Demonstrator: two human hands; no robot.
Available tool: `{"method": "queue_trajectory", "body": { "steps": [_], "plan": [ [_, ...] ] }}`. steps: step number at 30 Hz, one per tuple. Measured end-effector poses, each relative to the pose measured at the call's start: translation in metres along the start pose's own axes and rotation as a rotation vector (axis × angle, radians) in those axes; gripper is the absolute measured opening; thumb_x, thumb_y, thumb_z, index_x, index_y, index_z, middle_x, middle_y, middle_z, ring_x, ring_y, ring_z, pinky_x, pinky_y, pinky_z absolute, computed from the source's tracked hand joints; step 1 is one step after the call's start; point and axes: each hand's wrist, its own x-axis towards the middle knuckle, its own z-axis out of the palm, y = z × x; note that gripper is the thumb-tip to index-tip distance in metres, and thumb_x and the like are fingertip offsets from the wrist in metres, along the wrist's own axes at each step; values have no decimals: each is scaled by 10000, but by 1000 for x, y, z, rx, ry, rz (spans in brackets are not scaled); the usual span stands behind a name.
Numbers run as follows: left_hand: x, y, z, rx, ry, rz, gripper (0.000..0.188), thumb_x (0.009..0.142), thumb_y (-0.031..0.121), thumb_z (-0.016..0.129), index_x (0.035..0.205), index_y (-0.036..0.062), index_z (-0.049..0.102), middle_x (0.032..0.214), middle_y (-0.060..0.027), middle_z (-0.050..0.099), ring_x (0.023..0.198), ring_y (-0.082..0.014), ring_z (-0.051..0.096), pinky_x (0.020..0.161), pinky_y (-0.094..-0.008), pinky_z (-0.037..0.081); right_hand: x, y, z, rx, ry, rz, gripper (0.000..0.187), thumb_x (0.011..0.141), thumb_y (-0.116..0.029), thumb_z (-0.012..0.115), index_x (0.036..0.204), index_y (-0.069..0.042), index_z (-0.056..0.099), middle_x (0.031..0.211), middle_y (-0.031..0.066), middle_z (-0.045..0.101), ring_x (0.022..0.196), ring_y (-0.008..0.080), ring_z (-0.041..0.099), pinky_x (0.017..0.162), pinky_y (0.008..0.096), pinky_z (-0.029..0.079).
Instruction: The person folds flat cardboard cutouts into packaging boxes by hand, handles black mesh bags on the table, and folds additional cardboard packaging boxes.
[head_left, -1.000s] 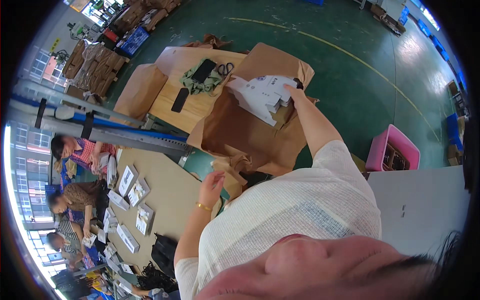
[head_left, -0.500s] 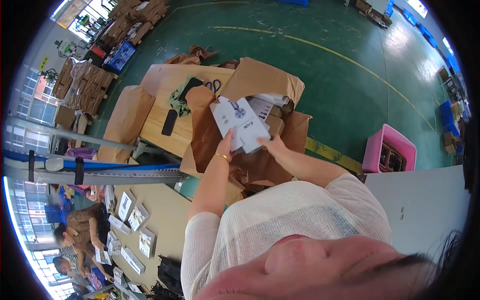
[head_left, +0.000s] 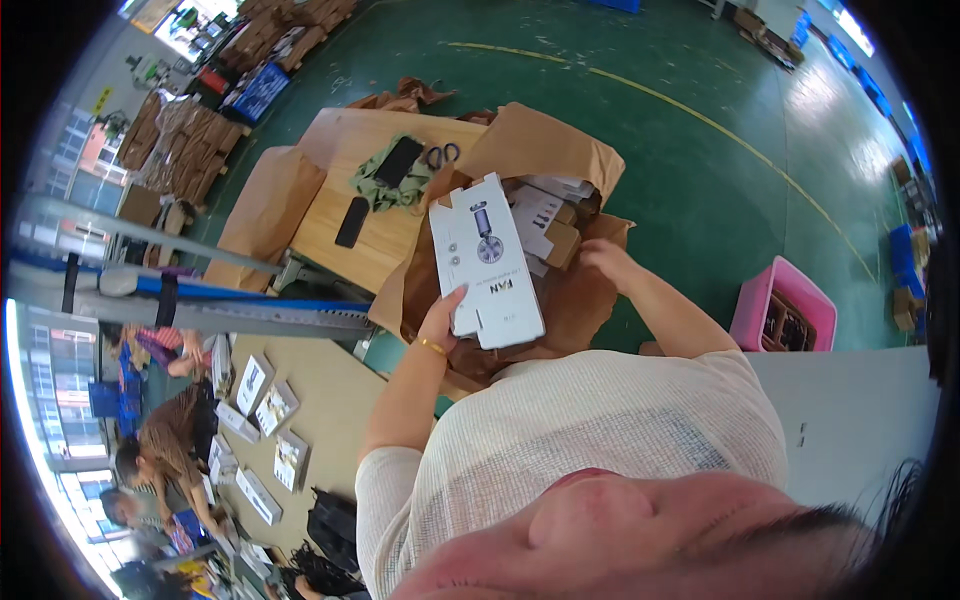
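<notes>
White flat carton point(head_left: 487, 262) gripped at near edge by left hand point(head_left: 441, 318), long axis near-far; right hand point(head_left: 606, 258) open, nearer brown cardboard box point(head_left: 560, 160) at right.

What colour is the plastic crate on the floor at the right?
Pink plastic crate, seen best in the head view.

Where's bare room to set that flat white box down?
Bare wood on the wooden table, left of the black phone and toward its near edge. Crowded: green cloth, scissors, and the big carton, full of boxes. Left hand holds the white box.
</notes>
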Motion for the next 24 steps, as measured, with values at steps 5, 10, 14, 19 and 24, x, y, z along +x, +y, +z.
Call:
{"method": "queue_trajectory", "body": {
  "steps": [5, 10, 14, 19, 24],
  "plan": [
    [-98, -12, -27, -91, -55, 242, 598, 774, 225, 635, 1263, -22, 395, 1204, -122, 524, 1071, -245, 527, 913, -374, 428, 99, 63, -19, 66, 283, -37, 696, 777, -355, 639, 1287, 45, 386, 1259, 147, 481, 1152, 271, 454, 933, 348, 378],
    [-201, -35, -75, -134, 193, 664, 603, 739, 204, 612, 1260, 6, 384, 1182, -114, 525, 1080, -282, 523, 928, -429, 421, 149, 59, 14, 139, 266, 332, 605, 808, -373, 610, 1254, 1, 446, 1241, 119, 506, 1104, 260, 496, 904, 388, 403],
    [-245, -52, -104, -251, 225, 704, 567, 774, 219, 595, 1260, 12, 388, 1183, -122, 527, 1096, -295, 511, 919, -448, 424, 180, 104, -22, 473, 301, 282, 606, 778, -353, 666, 1255, -40, 459, 1246, 111, 501, 1095, 277, 494, 904, 388, 407],
    [-278, -142, -157, -494, 736, 594, 541, 829, 276, 581, 1282, 52, 392, 1217, -88, 524, 1099, -268, 512, 934, -441, 411, 105, 3, 51, 617, 277, 374, 652, 715, -392, 727, 1245, -133, 448, 1250, 31, 481, 1158, 220, 414, 959, 391, 304],
    [-270, -211, -222, -572, 759, 424, 545, 833, 269, 574, 1290, 47, 379, 1210, -94, 525, 1087, -272, 519, 924, -433, 420, 89, -16, 47, 497, 110, 394, 680, 646, -407, 780, 1205, -181, 465, 1170, -35, 506, 1108, 165, 405, 876, 318, 287]
  ]
}}
